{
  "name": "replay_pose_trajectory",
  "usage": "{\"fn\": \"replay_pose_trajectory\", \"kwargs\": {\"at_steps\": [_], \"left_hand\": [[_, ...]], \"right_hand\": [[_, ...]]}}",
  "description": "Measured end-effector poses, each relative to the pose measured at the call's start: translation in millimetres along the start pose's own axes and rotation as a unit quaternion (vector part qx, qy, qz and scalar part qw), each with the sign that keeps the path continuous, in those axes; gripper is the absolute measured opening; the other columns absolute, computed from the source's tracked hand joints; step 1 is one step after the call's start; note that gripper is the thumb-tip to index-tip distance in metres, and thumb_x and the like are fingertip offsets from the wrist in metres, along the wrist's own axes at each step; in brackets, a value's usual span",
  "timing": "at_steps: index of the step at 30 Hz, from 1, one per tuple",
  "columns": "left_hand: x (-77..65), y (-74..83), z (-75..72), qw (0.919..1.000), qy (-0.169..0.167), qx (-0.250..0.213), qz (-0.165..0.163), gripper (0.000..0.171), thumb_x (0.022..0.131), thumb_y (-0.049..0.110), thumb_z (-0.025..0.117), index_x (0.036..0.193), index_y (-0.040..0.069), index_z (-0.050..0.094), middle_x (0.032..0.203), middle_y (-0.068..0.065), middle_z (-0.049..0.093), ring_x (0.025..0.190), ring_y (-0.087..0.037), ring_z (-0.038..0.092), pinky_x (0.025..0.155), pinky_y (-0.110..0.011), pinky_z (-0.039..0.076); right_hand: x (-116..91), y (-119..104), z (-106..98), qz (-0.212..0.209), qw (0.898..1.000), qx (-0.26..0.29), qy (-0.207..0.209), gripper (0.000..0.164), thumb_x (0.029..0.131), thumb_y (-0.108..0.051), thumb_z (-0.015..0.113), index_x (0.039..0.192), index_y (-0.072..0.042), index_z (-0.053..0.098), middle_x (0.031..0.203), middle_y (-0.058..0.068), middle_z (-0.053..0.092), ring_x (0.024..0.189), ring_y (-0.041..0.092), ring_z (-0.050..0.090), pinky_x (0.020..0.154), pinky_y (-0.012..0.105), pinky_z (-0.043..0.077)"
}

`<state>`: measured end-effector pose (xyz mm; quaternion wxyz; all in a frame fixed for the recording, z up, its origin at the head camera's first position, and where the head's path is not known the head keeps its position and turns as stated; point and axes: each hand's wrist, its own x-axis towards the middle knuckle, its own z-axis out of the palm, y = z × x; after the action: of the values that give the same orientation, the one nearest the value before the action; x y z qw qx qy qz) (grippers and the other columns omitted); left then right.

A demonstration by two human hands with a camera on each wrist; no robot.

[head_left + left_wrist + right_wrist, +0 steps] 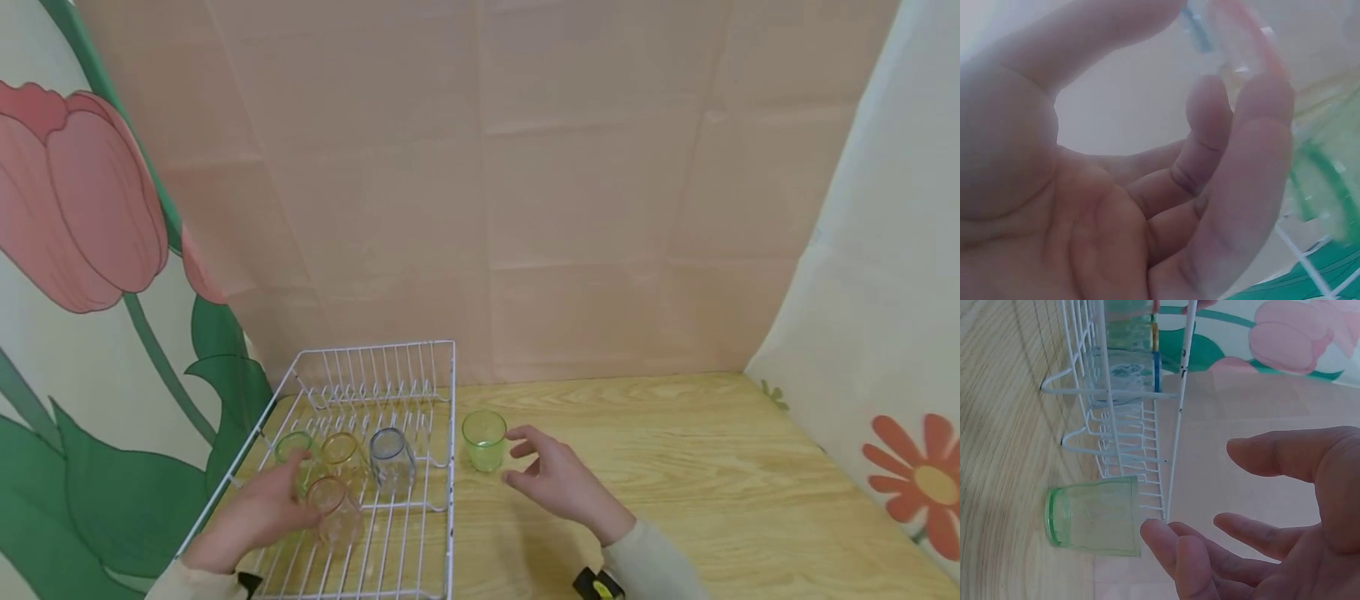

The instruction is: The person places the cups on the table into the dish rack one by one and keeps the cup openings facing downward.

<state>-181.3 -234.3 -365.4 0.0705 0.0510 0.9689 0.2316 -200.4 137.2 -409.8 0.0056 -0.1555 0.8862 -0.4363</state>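
My left hand (266, 504) is over the white wire dish rack (451, 533), fingers and thumb curved apart beside a pink-rimmed glass (337, 521). Whether the fingertips touch that glass I cannot tell. Behind it in the rack are a green glass (291, 446), partly hidden by the hand, a yellow-rimmed glass (341, 450) and a blue-rimmed glass (392, 467). To the right of the rack, a light green glass (1094, 515) stands upright on the table. My right hand (558, 479) is just to its right, thumb and fingers spread with nothing between them.
The wood-grain table (675, 467) extends to the right of the rack. A plain pinkish sheet (570, 208) hangs behind it. Flower-printed sheets (97, 208) stand at both sides. The rack's raised wire edge (1179, 425) runs between the two hands.
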Motion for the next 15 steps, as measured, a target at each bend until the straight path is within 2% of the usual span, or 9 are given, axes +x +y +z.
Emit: {"fn": "replay_pose_trajectory", "kwargs": {"at_steps": [2,7,10,15], "left_hand": [[-3.6,5.0,-2.3,1.0000,0.001,-0.005,-0.001,0.078,0.072,0.024,0.077,0.135,0.001,0.036,0.075,-0.004,0.056,0.065,-0.017,0.051,0.054,-0.033,0.041],[-11.8,20.8,-2.1,1.0000,0.002,-0.008,0.004,0.067,0.083,0.034,0.070,0.135,0.005,0.041,0.070,0.000,0.056,0.059,-0.014,0.049,0.051,-0.031,0.040],[-16.0,31.4,0.8,0.9996,0.018,-0.019,0.014,0.060,0.084,0.028,0.068,0.134,0.008,0.044,0.062,0.001,0.051,0.053,-0.013,0.045,0.047,-0.030,0.037],[-19.2,43.5,8.1,0.9949,0.052,-0.035,0.079,0.051,0.084,0.024,0.069,0.129,0.010,0.049,0.058,0.008,0.046,0.049,-0.006,0.040,0.049,-0.024,0.036]], "right_hand": [[3.5,2.7,0.9,0.009,1.000,0.002,0.002,0.048,0.084,-0.025,0.070,0.125,-0.011,0.052,0.110,0.016,0.062,0.078,0.019,0.061,0.063,0.030,0.051],[13.5,7.3,2.1,0.031,0.999,-0.006,0.017,0.047,0.085,-0.032,0.068,0.124,-0.010,0.053,0.106,0.014,0.064,0.074,0.016,0.060,0.061,0.031,0.049],[19.7,10.4,3.1,0.048,0.998,-0.017,0.032,0.046,0.085,-0.032,0.067,0.123,-0.010,0.053,0.102,0.011,0.065,0.072,0.014,0.059,0.061,0.030,0.049],[31.7,18.5,7.1,0.069,0.996,-0.029,0.055,0.045,0.085,-0.030,0.067,0.121,-0.006,0.052,0.096,0.009,0.064,0.072,0.015,0.059,0.060,0.030,0.048]]}}
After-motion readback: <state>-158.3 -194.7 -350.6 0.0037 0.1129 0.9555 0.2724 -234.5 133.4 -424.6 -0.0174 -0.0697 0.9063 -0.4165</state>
